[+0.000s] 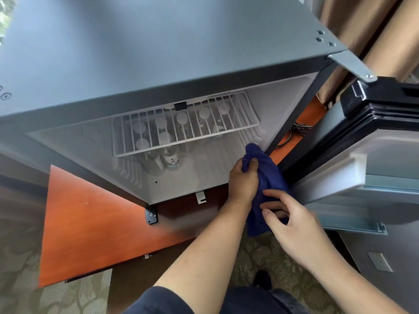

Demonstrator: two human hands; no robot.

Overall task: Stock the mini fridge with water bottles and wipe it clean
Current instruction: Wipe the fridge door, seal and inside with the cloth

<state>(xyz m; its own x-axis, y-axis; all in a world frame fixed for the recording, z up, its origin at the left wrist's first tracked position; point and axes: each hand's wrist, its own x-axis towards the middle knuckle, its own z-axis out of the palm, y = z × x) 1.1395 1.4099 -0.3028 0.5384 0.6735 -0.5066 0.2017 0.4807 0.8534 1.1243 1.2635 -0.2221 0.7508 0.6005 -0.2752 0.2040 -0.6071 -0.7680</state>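
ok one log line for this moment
stage: wiping | left hand: grips cloth | right hand: pinches cloth's lower end | fridge: door open | bottles: inside, under shelf

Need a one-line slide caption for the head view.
Both hands hold a blue cloth at the open mini fridge, water bottles stocked under its wire shelf.
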